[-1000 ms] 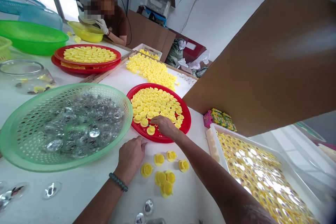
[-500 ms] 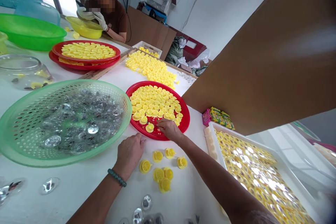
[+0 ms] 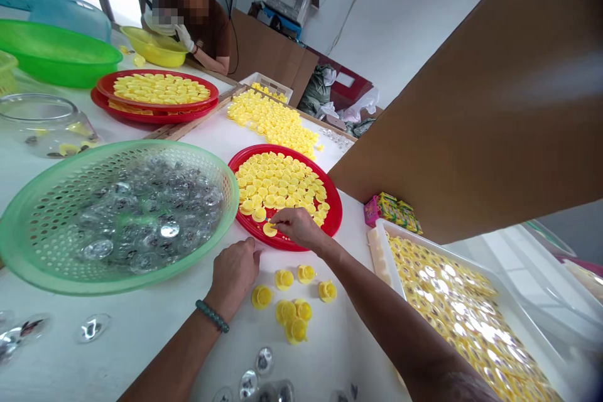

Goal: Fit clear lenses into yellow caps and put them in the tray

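My right hand (image 3: 300,228) is over the front of a red tray (image 3: 335,213), its fingertips pinched at the edge of a small yellow cup-shaped plastic piece (image 3: 269,230). Many similar yellow pieces (image 3: 277,179) cover the rest of that tray. My left hand (image 3: 235,273), with a beaded bracelet at the wrist, is closed on the white table just in front of the tray; its fingers are curled under, and anything inside them is hidden. Between my forearms stand several yellow pieces (image 3: 296,312), and closer to me lie clear shiny domes (image 3: 264,361).
To the left, a green perforated basket (image 3: 42,201) holds many clear domes. Behind are stacked red trays (image 3: 207,107) and a heap of yellow pieces (image 3: 273,122). A cardboard sheet (image 3: 475,119) and a white bin (image 3: 400,282) of shiny yellow pieces border the right. A gloved person (image 3: 214,38) sits opposite.
My right hand has moved slightly left across the tray, and its fingertips now reach the yellow piece at the front. The left hand stays in place.
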`<state>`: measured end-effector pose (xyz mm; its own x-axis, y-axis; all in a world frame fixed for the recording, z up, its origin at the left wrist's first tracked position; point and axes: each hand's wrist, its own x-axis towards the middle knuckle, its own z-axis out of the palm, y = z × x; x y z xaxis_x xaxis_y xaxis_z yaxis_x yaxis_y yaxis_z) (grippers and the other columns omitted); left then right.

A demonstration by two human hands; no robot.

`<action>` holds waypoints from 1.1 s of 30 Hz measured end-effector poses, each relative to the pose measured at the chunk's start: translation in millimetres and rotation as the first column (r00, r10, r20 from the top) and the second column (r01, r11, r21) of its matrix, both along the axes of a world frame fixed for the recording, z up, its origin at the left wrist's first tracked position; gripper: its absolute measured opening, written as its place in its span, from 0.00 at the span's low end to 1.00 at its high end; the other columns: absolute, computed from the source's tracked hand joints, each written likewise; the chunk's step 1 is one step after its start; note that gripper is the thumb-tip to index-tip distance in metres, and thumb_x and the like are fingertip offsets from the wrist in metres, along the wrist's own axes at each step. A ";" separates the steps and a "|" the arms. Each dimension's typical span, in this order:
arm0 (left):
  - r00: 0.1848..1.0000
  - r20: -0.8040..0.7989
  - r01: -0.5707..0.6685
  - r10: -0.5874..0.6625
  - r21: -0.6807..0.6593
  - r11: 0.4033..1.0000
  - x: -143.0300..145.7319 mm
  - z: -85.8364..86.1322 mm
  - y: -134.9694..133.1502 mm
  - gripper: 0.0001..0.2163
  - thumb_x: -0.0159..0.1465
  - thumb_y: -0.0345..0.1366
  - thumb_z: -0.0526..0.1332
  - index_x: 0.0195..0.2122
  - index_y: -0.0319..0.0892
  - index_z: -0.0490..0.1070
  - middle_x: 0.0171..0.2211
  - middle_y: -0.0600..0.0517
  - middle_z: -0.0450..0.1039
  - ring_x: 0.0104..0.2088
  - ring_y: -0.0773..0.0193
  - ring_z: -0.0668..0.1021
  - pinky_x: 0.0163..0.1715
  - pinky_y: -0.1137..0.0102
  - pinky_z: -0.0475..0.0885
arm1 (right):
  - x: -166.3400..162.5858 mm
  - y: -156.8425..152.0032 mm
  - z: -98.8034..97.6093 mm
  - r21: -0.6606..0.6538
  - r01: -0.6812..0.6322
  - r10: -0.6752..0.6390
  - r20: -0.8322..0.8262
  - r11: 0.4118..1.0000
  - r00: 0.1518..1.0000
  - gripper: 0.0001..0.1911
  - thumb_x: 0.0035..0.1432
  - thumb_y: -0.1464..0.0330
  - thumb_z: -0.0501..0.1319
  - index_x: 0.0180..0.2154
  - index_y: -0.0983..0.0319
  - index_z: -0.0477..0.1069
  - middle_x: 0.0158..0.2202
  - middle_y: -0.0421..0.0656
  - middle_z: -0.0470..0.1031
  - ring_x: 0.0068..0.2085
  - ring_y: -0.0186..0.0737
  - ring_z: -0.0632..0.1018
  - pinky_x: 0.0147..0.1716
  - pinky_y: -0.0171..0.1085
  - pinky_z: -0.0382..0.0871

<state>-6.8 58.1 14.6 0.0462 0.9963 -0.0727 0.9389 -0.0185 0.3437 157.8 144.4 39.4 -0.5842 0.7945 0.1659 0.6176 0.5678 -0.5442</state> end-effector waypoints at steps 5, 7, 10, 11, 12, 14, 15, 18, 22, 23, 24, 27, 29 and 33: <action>1.000 0.012 0.006 -0.006 0.018 1.000 0.8 1.0 -0.1 0.04 0.63 0.35 0.56 0.34 0.41 0.69 0.27 0.49 0.72 0.29 0.53 0.76 0.24 0.66 0.65 | 14.1 0.7 4.0 0.030 0.090 -0.092 0.066 0.995 0.994 0.09 0.56 0.75 0.59 0.35 0.62 0.77 0.35 0.43 0.78 0.36 0.36 0.77 0.36 0.31 0.69; 1.000 0.011 0.010 -0.010 0.013 1.000 0.7 1.1 -0.6 0.05 0.63 0.35 0.56 0.35 0.41 0.69 0.27 0.49 0.73 0.30 0.54 0.76 0.24 0.66 0.65 | 24.0 1.6 3.0 0.019 0.060 -0.062 0.172 0.998 0.983 0.10 0.55 0.76 0.59 0.37 0.61 0.77 0.36 0.44 0.78 0.37 0.37 0.77 0.38 0.32 0.69; 1.000 0.004 0.013 -0.013 -0.010 1.000 0.2 1.4 -1.0 0.06 0.64 0.36 0.55 0.36 0.41 0.69 0.28 0.49 0.73 0.30 0.54 0.76 0.25 0.67 0.65 | 33.2 0.7 -3.2 -0.037 -0.052 0.061 0.305 0.998 0.950 0.15 0.52 0.78 0.61 0.41 0.60 0.76 0.42 0.45 0.76 0.42 0.39 0.76 0.42 0.34 0.68; 1.000 0.000 0.013 -0.013 -0.018 1.000 0.0 1.6 -0.9 0.06 0.64 0.36 0.55 0.36 0.41 0.69 0.28 0.49 0.73 0.30 0.55 0.76 0.25 0.67 0.65 | 34.0 -0.4 -6.2 -0.040 -0.065 0.074 0.321 0.997 0.944 0.16 0.51 0.78 0.62 0.42 0.60 0.76 0.43 0.45 0.75 0.43 0.39 0.75 0.42 0.33 0.68; 1.000 -0.004 0.011 -0.011 -0.025 1.000 -0.2 1.8 -0.7 0.06 0.64 0.36 0.55 0.36 0.41 0.68 0.28 0.49 0.73 0.30 0.55 0.76 0.25 0.67 0.64 | 33.6 -1.6 -9.3 -0.033 -0.066 0.073 0.324 0.997 0.943 0.16 0.51 0.79 0.61 0.42 0.60 0.76 0.43 0.45 0.75 0.42 0.39 0.75 0.41 0.33 0.68; 1.000 -0.005 0.014 -0.014 -0.029 0.999 -0.4 2.5 -0.1 0.06 0.64 0.36 0.54 0.36 0.41 0.68 0.29 0.48 0.73 0.30 0.55 0.75 0.25 0.67 0.64 | 30.9 -4.1 -14.2 -0.015 -0.063 0.065 0.313 0.998 0.948 0.14 0.52 0.79 0.60 0.39 0.62 0.77 0.40 0.45 0.75 0.39 0.37 0.75 0.38 0.31 0.67; 1.000 -0.001 0.017 -0.017 -0.028 0.999 -0.5 2.9 0.1 0.06 0.64 0.36 0.54 0.36 0.41 0.68 0.29 0.48 0.73 0.31 0.55 0.75 0.25 0.67 0.64 | 29.2 -5.0 -15.7 -0.012 -0.068 0.068 0.303 0.998 0.950 0.13 0.53 0.80 0.59 0.37 0.63 0.77 0.38 0.45 0.75 0.37 0.36 0.75 0.37 0.30 0.67; 1.000 0.011 0.022 -0.022 -0.031 0.999 -0.7 3.9 0.5 0.06 0.64 0.36 0.53 0.36 0.41 0.68 0.30 0.48 0.73 0.31 0.54 0.75 0.25 0.67 0.64 | 25.8 -5.5 -16.8 -0.041 -0.048 0.057 0.265 0.998 0.962 0.12 0.52 0.80 0.58 0.32 0.63 0.78 0.35 0.44 0.76 0.35 0.35 0.75 0.36 0.30 0.66; 1.000 0.017 0.012 -0.012 -0.048 0.999 -0.9 4.6 -0.1 0.06 0.64 0.36 0.53 0.37 0.41 0.68 0.30 0.47 0.73 0.31 0.54 0.75 0.26 0.68 0.64 | 26.7 -0.6 -17.7 -0.089 0.042 -0.020 0.235 0.995 0.972 0.08 0.48 0.79 0.61 0.27 0.62 0.76 0.29 0.40 0.76 0.30 0.33 0.74 0.30 0.28 0.65; 1.000 0.019 0.011 -0.010 -0.047 0.999 -0.9 4.7 -0.3 0.07 0.64 0.36 0.53 0.37 0.41 0.68 0.29 0.47 0.73 0.31 0.55 0.75 0.26 0.68 0.64 | 27.3 0.9 -19.0 -0.096 0.064 -0.041 0.229 0.993 0.973 0.07 0.47 0.78 0.61 0.27 0.63 0.76 0.27 0.39 0.76 0.28 0.32 0.74 0.28 0.28 0.64; 1.000 0.021 0.009 -0.008 -0.046 0.999 -0.9 4.8 -0.4 0.07 0.64 0.36 0.53 0.37 0.41 0.68 0.29 0.47 0.73 0.31 0.55 0.75 0.26 0.68 0.64 | 27.9 2.1 -20.5 -0.107 0.085 -0.060 0.222 0.991 0.973 0.07 0.46 0.78 0.62 0.26 0.63 0.76 0.26 0.38 0.75 0.27 0.32 0.74 0.26 0.27 0.64; 0.999 0.031 0.008 -0.007 -0.036 0.999 -0.7 5.1 -0.6 0.06 0.64 0.36 0.54 0.36 0.41 0.68 0.29 0.48 0.73 0.31 0.54 0.75 0.26 0.67 0.65 | 29.2 3.7 -24.3 -0.137 0.126 -0.099 0.188 0.983 0.977 0.04 0.45 0.76 0.62 0.25 0.63 0.75 0.24 0.37 0.75 0.26 0.31 0.74 0.25 0.26 0.64; 0.999 0.036 0.006 -0.005 -0.028 1.000 -0.6 4.8 -0.6 0.06 0.64 0.36 0.54 0.36 0.41 0.68 0.29 0.48 0.73 0.31 0.54 0.75 0.25 0.67 0.65 | 29.2 3.2 -23.1 -0.145 0.143 -0.119 0.162 0.979 0.980 0.03 0.45 0.75 0.62 0.25 0.63 0.75 0.24 0.38 0.75 0.26 0.31 0.74 0.24 0.26 0.64; 0.999 0.036 0.007 -0.006 -0.017 1.000 -0.6 3.3 -0.8 0.06 0.64 0.36 0.54 0.36 0.41 0.68 0.28 0.48 0.73 0.30 0.54 0.75 0.25 0.67 0.65 | 22.5 1.2 -9.1 -0.132 0.206 -0.196 0.085 0.970 0.977 0.04 0.48 0.73 0.61 0.28 0.65 0.74 0.26 0.41 0.76 0.27 0.32 0.75 0.26 0.28 0.65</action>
<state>-7.3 57.3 17.9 0.0554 0.9946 -0.0874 0.9258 -0.0184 0.3776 180.3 145.6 30.2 -0.4167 0.9090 0.0099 0.7508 0.3503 -0.5600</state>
